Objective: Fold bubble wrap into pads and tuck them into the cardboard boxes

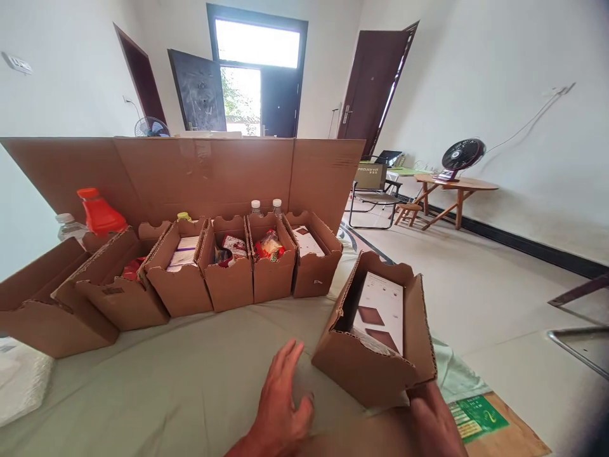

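Observation:
My left hand [284, 400] hovers over the pale green cloth with fingers and thumb spread, holding nothing. It is just left of an open-topped cardboard bin [366, 381], apart from it. Against the near right corner of that bin is my right hand [435, 416], gripping it low down; the fingertips are hidden beneath the cardboard. Inside the bin stands a white printed box [380, 298] with brown squares on it, and some clear plastic wrap shows near the front wall. The bin sits at an angle, turned away from the row of similar bins.
Several cardboard bins [231, 285] stand in a row, holding packets and boxes. Behind them rises a cardboard panel [204, 165], with a red bottle [102, 212] and clear bottles before it. Bubble wrap [23, 381] lies at left. A green printed sheet [480, 416] is at the right edge.

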Demonstrator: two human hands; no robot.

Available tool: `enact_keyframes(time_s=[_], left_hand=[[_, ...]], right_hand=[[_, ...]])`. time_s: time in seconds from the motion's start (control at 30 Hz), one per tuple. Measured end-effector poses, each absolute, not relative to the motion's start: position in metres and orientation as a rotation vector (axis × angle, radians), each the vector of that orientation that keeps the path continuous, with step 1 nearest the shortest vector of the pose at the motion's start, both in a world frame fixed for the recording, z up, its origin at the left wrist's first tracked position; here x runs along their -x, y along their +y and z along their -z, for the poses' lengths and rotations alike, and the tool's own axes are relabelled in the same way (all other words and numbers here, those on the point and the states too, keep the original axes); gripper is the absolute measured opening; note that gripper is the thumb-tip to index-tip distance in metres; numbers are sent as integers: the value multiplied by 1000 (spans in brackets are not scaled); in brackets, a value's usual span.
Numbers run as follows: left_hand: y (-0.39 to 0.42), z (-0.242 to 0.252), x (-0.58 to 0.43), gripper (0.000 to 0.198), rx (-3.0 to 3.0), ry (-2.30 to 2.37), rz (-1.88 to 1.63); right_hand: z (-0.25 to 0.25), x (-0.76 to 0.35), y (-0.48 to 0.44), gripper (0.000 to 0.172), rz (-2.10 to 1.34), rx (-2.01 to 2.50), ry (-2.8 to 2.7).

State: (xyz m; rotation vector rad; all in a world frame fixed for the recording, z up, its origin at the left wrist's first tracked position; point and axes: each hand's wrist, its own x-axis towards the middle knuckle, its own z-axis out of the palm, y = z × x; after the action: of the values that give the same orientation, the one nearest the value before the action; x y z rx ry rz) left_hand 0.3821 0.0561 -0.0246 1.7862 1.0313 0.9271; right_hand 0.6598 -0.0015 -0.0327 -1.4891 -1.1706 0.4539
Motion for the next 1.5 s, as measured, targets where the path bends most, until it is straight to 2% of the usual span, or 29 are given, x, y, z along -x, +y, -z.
enact_keyframes(time_s=[0.13,0.27,0.47,0.8,1.1,1.23,1.4,1.5], left_hand=[[66,21,-395,94,-1826,909,-827],[70,44,-405,95,-1873,827,-813],[73,66,-403,89,-1918,901,-898],[78,74,-404,76,-2042,819,-926],[77,78,-409,51,-2134,785,-985],[81,82,-407,50,-2181,766,-970],[86,88,-408,52,-2237,701,-949],[83,82,-408,49,-2216,726,-952]], right_hand=[[39,-643,-4,78,-546,1688,-1166],[23,-656,20,79,-452,1780,-1147],[-11,-708,63,58,-616,1671,-1170],[-34,-733,161,65,-722,1489,-1233],[-47,-739,198,50,-766,1504,-1298],[-44,-732,205,42,-656,1532,-1279],[-48,-712,179,43,-209,1625,-1072],[-69,-676,160,36,-74,1581,-1151]])
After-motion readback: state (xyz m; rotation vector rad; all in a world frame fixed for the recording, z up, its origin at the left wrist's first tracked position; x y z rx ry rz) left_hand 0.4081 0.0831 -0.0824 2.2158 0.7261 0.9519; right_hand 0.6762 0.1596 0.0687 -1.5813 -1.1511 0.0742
